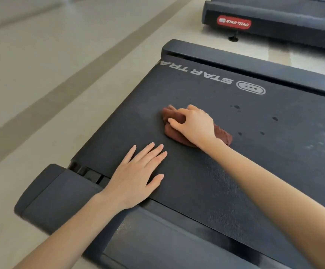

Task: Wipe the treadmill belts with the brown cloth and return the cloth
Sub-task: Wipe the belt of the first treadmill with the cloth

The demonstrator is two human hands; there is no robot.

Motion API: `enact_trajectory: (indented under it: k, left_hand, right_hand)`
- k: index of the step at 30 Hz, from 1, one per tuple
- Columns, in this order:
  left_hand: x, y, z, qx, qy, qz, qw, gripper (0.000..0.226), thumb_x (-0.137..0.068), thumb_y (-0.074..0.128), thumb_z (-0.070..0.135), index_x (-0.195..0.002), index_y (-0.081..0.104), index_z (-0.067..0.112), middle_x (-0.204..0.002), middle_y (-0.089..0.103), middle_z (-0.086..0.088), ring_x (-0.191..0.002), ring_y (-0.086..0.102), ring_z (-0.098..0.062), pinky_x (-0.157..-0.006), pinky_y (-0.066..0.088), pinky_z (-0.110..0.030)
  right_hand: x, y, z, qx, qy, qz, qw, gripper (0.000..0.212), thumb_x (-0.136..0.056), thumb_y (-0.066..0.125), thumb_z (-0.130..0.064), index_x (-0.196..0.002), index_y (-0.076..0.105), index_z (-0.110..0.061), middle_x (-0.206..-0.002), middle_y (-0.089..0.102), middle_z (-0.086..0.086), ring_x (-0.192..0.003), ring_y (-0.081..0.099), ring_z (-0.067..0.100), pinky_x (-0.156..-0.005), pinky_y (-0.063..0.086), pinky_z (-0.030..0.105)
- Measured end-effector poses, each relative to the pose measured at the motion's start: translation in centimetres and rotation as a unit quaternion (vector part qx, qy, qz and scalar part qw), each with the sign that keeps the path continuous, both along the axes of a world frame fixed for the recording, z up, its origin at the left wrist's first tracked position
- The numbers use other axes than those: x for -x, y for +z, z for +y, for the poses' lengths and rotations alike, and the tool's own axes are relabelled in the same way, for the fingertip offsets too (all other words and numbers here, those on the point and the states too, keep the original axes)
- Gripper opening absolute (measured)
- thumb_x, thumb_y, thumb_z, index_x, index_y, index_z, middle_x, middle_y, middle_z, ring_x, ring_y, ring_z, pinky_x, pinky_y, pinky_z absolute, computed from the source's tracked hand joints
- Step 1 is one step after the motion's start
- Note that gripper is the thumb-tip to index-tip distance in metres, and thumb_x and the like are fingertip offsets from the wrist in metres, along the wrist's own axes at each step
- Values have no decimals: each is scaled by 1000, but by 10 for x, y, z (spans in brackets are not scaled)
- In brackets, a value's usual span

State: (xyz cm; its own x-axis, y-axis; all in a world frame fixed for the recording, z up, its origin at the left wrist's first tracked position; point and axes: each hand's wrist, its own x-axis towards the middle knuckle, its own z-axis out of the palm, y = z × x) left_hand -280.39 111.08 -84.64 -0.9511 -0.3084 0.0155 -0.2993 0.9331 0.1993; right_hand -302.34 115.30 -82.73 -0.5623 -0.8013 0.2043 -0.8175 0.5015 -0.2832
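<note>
Left hand (pixel 136 177) sits closest, flat on the treadmill belt (pixel 206 181) near its edge, fingers straight and spread, holding nothing. Bit further out, the right hand (pixel 193 125) has its fingers curled round the bunched-up brown cloth (pixel 222 135), pressing it onto the belt just below the white logo (pixel 212 77). Second treadmill (pixel 274 18) sits beyond on the pale floor (pixel 41 84).
</note>
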Motion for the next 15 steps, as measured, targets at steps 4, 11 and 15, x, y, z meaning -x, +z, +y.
enact_trajectory:
  k: [4, 11, 15]
  left_hand:
    - [-3, 5, -5, 8, 6, -16, 1000, 61, -91, 11, 56, -147, 14, 34, -155, 3, 17, -142, -7, -2, -118, 1, -37]
    - [-18, 17, -50, 40, 49, -53, 997, 60, -90, 12, 56, -147, 18, 36, -155, 8, 14, -144, 5, -7, -117, 8, -32]
    - [-17, 21, -69, 34, 100, -50, 993, 58, -96, 33, 49, -148, 20, 25, -156, 12, 9, -143, 7, -7, -115, 7, -27]
  right_hand:
    - [-2, -2, 79, 27, 43, 25, 998, 36, -81, 53, -58, -103, 69, -34, -83, 57, -5, -79, 59, 23, -63, 36, 25]
    - [-5, -3, 71, 49, 84, 22, 995, 26, -78, 68, -47, -89, 75, -25, -74, 59, 0, -66, 58, 25, -60, 46, 32]
    - [-12, -7, -22, 48, 117, 35, 991, 32, -84, 57, -52, -99, 72, -28, -89, 62, 2, -82, 59, 26, -67, 41, 32]
